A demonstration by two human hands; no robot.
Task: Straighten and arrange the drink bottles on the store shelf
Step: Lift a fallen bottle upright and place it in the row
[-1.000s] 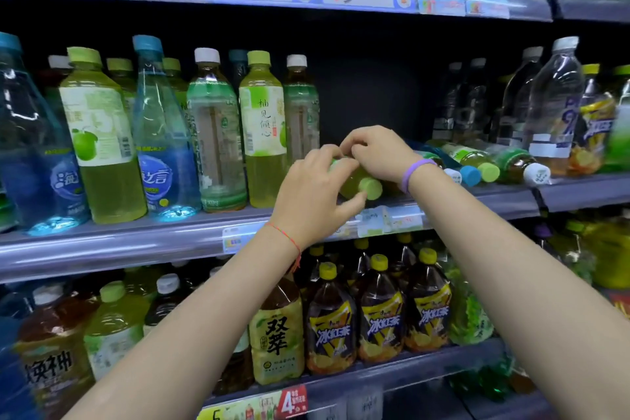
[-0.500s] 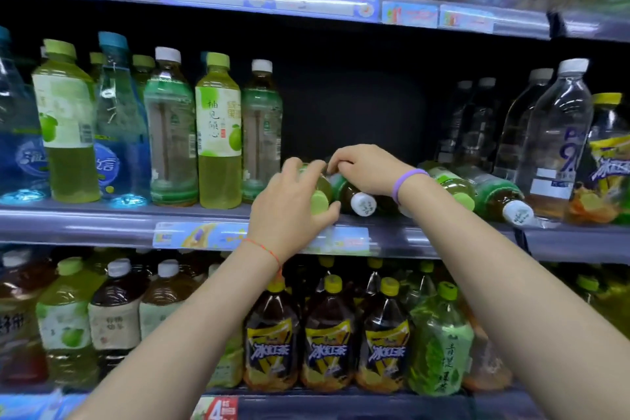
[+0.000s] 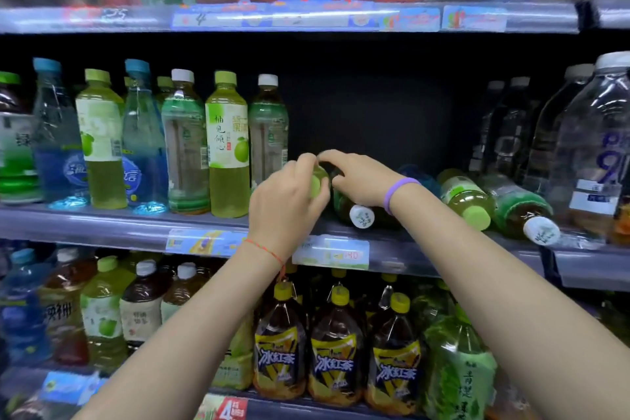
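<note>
a: store shelf [image 3: 102, 227], middle tier, dark gap at its centre. left hand [image 3: 284, 211] wraps the green-capped bottle [image 3: 319, 181] lying near the front edge; right hand [image 3: 361, 177] pinches its body from above.

b: how to stand it up?

a: tip the cap upward, base down by the upright bottles [image 3: 226, 147]. mind the white-capped bottle [image 3: 358, 213] lying just beside, likely to roll. more fallen bottles [image 3: 467, 198] toward the right end.
</note>
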